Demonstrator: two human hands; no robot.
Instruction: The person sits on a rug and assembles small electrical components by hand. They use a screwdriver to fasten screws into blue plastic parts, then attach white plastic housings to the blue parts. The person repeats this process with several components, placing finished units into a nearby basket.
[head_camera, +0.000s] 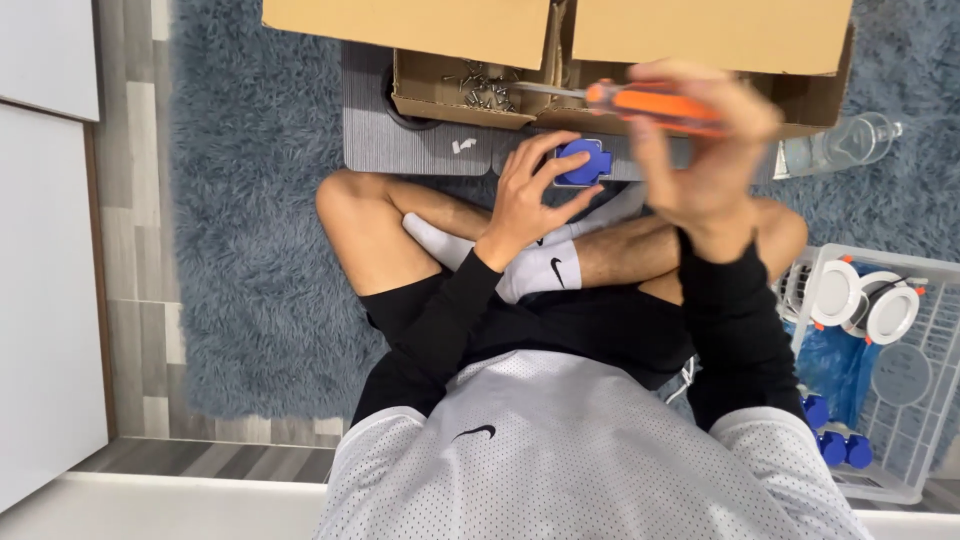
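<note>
Matt brown cardboard box (700, 35), shaggy grey-blue rug (250, 200), glossy orange, seemingly plastic screwdriver handle (650, 103), smooth blue plastic part (583, 162).

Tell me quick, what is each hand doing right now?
Left hand: fingers closed around a round blue plastic part, held over the grey board.
Right hand: gripping an orange-handled screwdriver, tip pointing left.
</note>
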